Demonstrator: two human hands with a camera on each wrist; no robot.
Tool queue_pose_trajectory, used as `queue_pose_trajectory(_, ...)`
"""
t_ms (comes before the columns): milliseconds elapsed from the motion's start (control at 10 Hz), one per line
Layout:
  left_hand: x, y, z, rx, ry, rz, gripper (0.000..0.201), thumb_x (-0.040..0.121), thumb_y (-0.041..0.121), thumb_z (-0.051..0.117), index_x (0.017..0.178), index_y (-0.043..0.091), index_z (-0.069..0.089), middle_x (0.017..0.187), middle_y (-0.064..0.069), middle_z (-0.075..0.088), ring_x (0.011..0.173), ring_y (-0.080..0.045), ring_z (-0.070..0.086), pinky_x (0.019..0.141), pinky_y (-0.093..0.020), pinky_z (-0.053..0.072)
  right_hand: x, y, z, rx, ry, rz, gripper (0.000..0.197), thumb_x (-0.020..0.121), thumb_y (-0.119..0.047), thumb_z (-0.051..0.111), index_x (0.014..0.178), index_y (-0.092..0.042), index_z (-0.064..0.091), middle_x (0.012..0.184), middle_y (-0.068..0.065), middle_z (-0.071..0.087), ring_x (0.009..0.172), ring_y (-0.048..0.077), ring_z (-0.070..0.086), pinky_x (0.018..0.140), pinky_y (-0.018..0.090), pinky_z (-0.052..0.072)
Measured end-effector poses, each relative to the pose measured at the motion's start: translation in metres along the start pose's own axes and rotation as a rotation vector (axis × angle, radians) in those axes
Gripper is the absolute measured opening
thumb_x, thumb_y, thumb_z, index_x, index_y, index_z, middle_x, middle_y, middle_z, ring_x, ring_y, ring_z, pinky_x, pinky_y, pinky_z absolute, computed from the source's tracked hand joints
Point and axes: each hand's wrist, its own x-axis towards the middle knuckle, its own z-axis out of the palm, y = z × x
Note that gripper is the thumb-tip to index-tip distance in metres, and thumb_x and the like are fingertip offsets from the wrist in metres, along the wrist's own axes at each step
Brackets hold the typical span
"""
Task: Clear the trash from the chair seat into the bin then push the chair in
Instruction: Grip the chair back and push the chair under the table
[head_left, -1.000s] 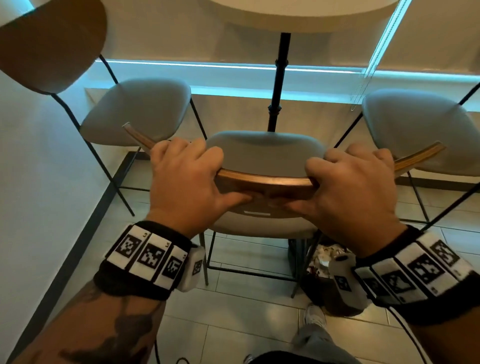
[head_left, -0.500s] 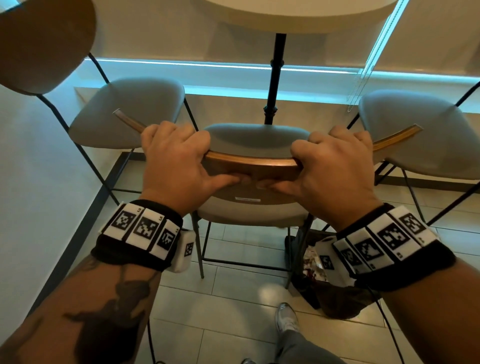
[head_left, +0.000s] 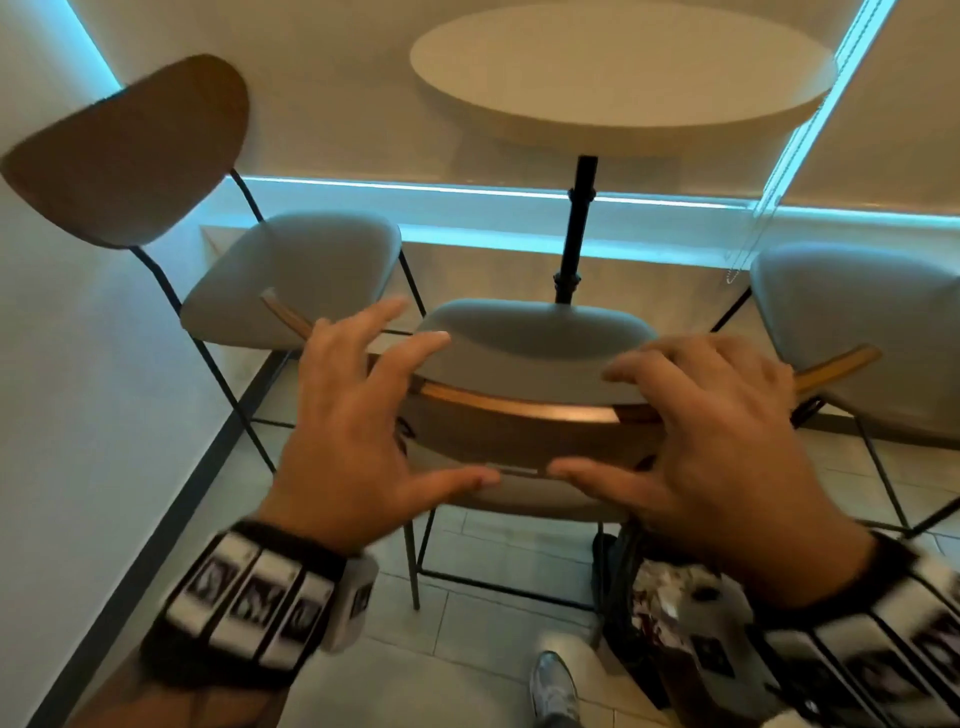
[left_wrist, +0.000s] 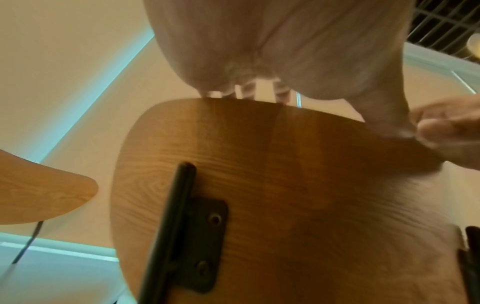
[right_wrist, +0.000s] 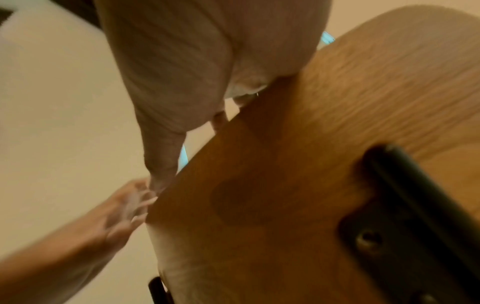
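Observation:
The chair stands in front of me with its grey seat (head_left: 535, 348) tucked toward the black post (head_left: 576, 228) of the round table (head_left: 623, 67). Nothing lies on the part of the seat that shows. My left hand (head_left: 410, 415) and right hand (head_left: 623, 421) are both open, fingers spread, over the top edge of the curved wooden backrest (head_left: 519, 410). Whether the palms touch it I cannot tell. The wrist views show the backrest's rear face (left_wrist: 285, 185) (right_wrist: 311, 144) with its black bracket. A dark bin (head_left: 649, 597) holding crumpled trash stands on the floor at lower right.
A matching chair (head_left: 291, 275) stands to the left by the white wall, its wooden backrest (head_left: 130, 150) raised toward me. Another chair (head_left: 857, 312) stands at the right. My shoe (head_left: 553, 686) is on the tiled floor beside the bin.
Both hands gripped the backrest's top edge earlier; now they have let go and spread their fingers. The chair has slid toward the table post, and my view has tilted up.

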Motion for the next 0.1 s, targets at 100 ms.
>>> queue_pose_trajectory(100, -0.0447, -0.0016, -0.0216, -0.050, 0.025, -0.158, 0.117, 0.053, 0.082, 0.076, 0.150, 0.031, 0.038, 0.169, -0.006, 0.016, 0.156, -0.023, 0.013, 0.120, -0.061, 0.019, -0.0228, 0.0249, -0.0274, 0.146, 0.130, -0.003, 0.066, 0.075, -0.077, 0.062, 0.121, -0.029, 0.065, 0.127, 0.001, 0.060, 0.121, 0.030, 0.052, 0.104, 0.052, 0.036)
